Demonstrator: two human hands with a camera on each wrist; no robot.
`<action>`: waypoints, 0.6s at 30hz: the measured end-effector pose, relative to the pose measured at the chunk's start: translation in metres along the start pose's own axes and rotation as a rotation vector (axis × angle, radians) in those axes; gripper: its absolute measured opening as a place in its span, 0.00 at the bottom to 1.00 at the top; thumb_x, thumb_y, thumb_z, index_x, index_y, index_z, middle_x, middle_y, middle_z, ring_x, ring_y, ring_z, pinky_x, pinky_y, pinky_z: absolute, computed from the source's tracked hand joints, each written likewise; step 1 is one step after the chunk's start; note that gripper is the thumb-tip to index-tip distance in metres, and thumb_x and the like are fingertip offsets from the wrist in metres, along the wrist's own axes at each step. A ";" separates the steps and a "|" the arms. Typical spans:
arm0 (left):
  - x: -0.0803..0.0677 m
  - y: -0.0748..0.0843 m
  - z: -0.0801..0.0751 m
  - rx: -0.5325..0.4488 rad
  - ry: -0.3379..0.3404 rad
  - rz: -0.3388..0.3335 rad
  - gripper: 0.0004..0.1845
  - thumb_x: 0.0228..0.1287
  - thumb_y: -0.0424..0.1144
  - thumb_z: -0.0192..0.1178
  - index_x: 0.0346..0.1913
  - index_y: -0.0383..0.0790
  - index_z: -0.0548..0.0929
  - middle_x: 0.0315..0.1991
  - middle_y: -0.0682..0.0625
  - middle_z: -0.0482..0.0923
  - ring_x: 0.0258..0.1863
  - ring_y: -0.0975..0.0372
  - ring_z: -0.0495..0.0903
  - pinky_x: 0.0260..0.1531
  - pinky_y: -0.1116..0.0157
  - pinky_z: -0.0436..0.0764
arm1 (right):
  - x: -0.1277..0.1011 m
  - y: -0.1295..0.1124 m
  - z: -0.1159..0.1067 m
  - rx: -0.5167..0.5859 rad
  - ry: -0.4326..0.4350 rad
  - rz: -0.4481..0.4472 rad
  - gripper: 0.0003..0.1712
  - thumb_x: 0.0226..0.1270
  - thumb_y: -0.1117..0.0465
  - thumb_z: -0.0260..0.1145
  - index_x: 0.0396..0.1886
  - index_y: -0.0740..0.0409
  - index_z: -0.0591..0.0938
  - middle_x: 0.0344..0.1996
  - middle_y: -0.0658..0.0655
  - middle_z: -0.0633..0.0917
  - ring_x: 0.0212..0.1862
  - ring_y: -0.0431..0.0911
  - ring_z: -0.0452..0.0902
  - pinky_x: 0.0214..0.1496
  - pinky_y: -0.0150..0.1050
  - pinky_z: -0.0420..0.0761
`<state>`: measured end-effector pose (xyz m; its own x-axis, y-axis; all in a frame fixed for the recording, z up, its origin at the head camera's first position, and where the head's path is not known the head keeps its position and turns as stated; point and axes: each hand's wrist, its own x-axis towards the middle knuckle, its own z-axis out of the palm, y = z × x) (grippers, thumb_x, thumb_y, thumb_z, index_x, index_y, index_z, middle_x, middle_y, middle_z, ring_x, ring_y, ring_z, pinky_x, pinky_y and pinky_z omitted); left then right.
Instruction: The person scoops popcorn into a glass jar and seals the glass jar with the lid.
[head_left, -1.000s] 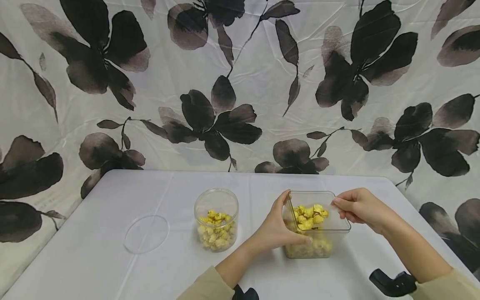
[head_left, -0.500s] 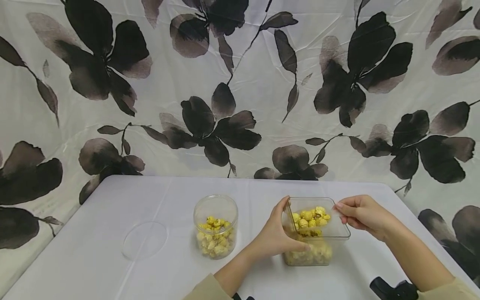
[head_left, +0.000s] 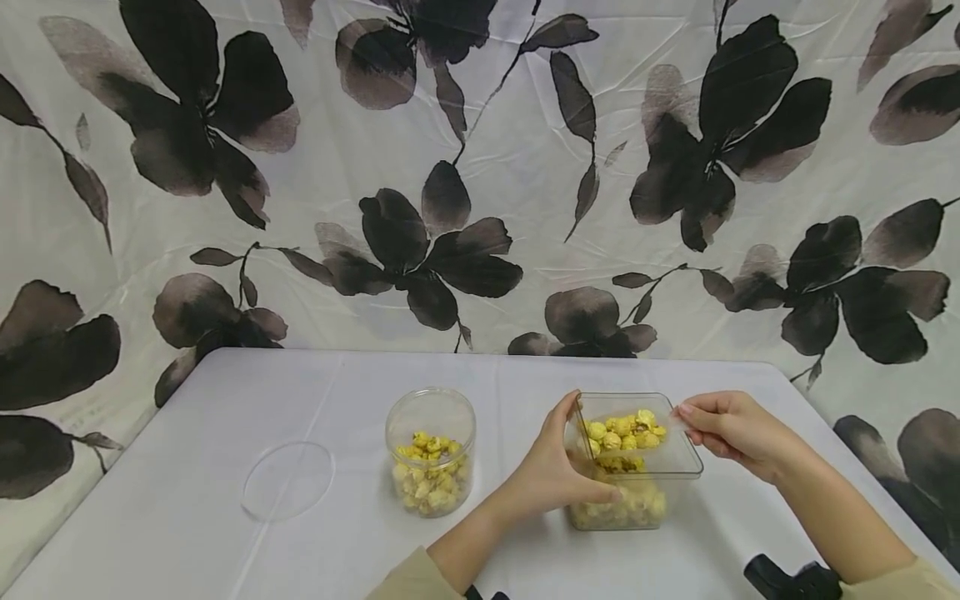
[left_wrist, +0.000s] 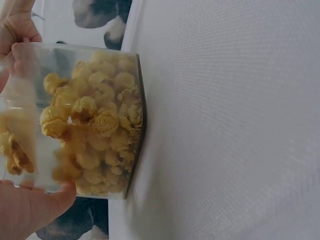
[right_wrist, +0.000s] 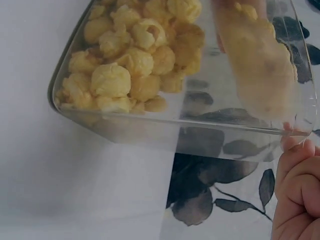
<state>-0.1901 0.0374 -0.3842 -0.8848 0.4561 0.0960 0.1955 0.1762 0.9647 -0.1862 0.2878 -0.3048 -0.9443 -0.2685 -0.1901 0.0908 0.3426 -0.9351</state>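
A square clear container (head_left: 637, 498) with yellow popcorn (head_left: 626, 432) stands on the table. My left hand (head_left: 543, 467) grips it from the left, thumb across the front and fingers behind. In the left wrist view, my thumb (left_wrist: 40, 205) rests on the wall. My right hand (head_left: 738, 429) is at the right rim, fingertips pinching what looks like a thin clear piece reaching inside; its shape is hard to make out. In the right wrist view, the curled right fingers (right_wrist: 300, 175) are by the rim corner, and a blurred yellowish shape shows through the wall.
Left of the container stands a round clear jar (head_left: 431, 467) part filled with popcorn. A clear round lid (head_left: 288, 482) lies flat further left on the white table (head_left: 172, 517). A floral cloth (head_left: 450, 125) hangs behind the table.
My right fingertips have shifted slightly right relative to the container's rim. The popcorn seen through the opening has shifted a little. My left hand keeps its grip; the whole view has moved slightly.
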 end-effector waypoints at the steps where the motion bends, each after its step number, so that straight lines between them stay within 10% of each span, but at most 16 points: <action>1: 0.000 0.000 0.000 0.000 -0.001 0.001 0.63 0.35 0.43 0.78 0.73 0.57 0.45 0.70 0.53 0.49 0.69 0.59 0.51 0.63 0.50 0.58 | 0.001 0.000 0.000 -0.004 0.002 -0.004 0.14 0.73 0.63 0.51 0.39 0.69 0.79 0.18 0.47 0.75 0.16 0.34 0.61 0.19 0.25 0.64; 18: 0.003 0.001 -0.001 0.010 -0.013 -0.001 0.63 0.36 0.42 0.78 0.73 0.54 0.44 0.71 0.50 0.47 0.70 0.56 0.49 0.63 0.47 0.56 | 0.008 0.001 0.002 0.093 0.083 -0.005 0.12 0.73 0.66 0.50 0.39 0.67 0.80 0.18 0.48 0.75 0.16 0.34 0.62 0.18 0.24 0.65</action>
<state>-0.1933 0.0381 -0.3829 -0.8795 0.4669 0.0923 0.1994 0.1854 0.9622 -0.1931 0.2841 -0.3080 -0.9673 -0.1934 -0.1639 0.1115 0.2559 -0.9602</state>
